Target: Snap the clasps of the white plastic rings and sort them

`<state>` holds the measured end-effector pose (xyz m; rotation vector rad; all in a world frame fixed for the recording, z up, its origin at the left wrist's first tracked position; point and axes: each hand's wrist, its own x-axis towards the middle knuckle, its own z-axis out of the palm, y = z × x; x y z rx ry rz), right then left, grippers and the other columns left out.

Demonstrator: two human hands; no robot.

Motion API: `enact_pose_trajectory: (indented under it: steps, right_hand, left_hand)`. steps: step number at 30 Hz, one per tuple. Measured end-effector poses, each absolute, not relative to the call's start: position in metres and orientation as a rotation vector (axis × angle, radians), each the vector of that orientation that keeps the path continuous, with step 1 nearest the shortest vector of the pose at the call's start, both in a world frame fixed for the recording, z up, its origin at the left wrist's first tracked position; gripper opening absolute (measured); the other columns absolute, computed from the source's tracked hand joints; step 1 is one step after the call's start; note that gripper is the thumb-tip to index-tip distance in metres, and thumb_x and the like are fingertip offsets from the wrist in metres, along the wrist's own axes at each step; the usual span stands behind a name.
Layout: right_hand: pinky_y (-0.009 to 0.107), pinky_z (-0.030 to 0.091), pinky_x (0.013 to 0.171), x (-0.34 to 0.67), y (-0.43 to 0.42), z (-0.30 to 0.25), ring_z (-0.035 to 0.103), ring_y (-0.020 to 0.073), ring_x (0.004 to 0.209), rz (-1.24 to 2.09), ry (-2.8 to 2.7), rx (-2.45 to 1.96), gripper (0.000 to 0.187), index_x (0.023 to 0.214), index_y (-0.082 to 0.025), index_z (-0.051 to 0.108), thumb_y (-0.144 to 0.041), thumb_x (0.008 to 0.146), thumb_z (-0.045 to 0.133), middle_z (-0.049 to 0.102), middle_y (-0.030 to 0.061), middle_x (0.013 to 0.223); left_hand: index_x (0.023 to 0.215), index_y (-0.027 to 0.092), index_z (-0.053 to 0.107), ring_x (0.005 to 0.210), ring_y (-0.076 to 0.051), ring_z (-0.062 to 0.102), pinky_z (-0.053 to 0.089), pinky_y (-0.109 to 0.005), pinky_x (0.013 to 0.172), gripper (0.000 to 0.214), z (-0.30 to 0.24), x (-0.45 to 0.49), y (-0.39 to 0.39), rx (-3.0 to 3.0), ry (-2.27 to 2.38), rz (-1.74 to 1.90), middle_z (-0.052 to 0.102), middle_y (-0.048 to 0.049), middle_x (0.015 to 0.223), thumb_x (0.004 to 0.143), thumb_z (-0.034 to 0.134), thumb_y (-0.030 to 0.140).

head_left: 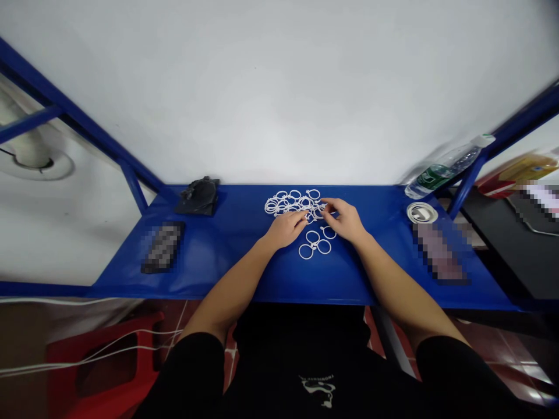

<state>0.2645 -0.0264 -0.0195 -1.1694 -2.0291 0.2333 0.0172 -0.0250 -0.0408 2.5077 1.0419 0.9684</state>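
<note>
A pile of white plastic rings [283, 203], each with a small knob on it, lies on the blue table. My left hand [286, 228] is at the pile's near edge, thumb and forefinger closed at the rim of a white ring [310, 218]. To its right my right hand [345, 219] has its thumb and forefinger apart, with their tips beside another ring at the pile's right edge. Nearer to me lie several loose rings [324, 247], grouped with their knobs close together. One more ring [329, 233] is below my right hand, partly covered by it.
The blue table [244, 267] meets a white wall. At left are a crumpled black bag [198, 196] and a blurred dark object [163, 247]. At right are a leaning water bottle [441, 171], a white roll [421, 213] and a blurred object [440, 253]. Blue frame bars flank the table.
</note>
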Motion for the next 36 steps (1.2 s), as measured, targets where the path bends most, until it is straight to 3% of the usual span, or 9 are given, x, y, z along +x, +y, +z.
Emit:
enact_pose_trajectory:
  steps: [4, 12, 20, 36]
  right_hand:
    - [0.037, 0.057, 0.083, 0.251, -0.038, -0.014, 0.070, 0.0219, 0.087, 0.288, -2.135, -1.012, 0.034, 0.132, -0.024, 0.066, -0.035, 0.100, 0.061, 0.075, 0.0060, 0.096]
    - [0.031, 0.056, 0.076, 0.244, -0.047, -0.009, 0.072, 0.0197, 0.088, 0.339, -2.235, -0.992, 0.027, 0.127, -0.024, 0.068, -0.035, 0.105, 0.056, 0.078, 0.0061, 0.103]
    - [0.032, 0.055, 0.076, 0.242, -0.049, -0.008, 0.071, 0.0199, 0.085, 0.321, -2.253, -0.995, 0.025, 0.107, -0.022, 0.070, -0.035, 0.107, 0.049, 0.076, 0.0068, 0.096]
    - [0.031, 0.052, 0.073, 0.243, -0.047, -0.008, 0.068, 0.0191, 0.078, 0.363, -2.272, -0.955, 0.022, 0.097, -0.021, 0.069, -0.030, 0.104, 0.050, 0.074, 0.0055, 0.088]
  left_hand:
    - [0.139, 0.019, 0.061, 0.104, -0.022, 0.073, 0.058, -0.040, 0.094, 0.036, -0.041, 0.017, -0.024, 2.489, 1.028, 1.080, 0.078, -0.0078, 0.111, 0.105, 0.055, 0.030]
    - [0.104, 0.020, 0.075, 0.089, -0.019, 0.074, 0.059, -0.037, 0.084, 0.022, -0.038, 0.017, -0.025, 2.571, 0.979, 1.249, 0.079, -0.0068, 0.097, 0.105, 0.057, 0.032]
    - [0.099, 0.020, 0.075, 0.084, -0.018, 0.073, 0.057, -0.035, 0.080, 0.027, -0.037, 0.021, -0.028, 2.641, 0.927, 1.202, 0.079, -0.0057, 0.091, 0.106, 0.053, 0.033]
    - [0.090, 0.019, 0.074, 0.077, -0.017, 0.069, 0.053, -0.033, 0.075, 0.034, -0.037, 0.022, -0.031, 2.696, 0.903, 1.112, 0.077, -0.0047, 0.083, 0.107, 0.048, 0.032]
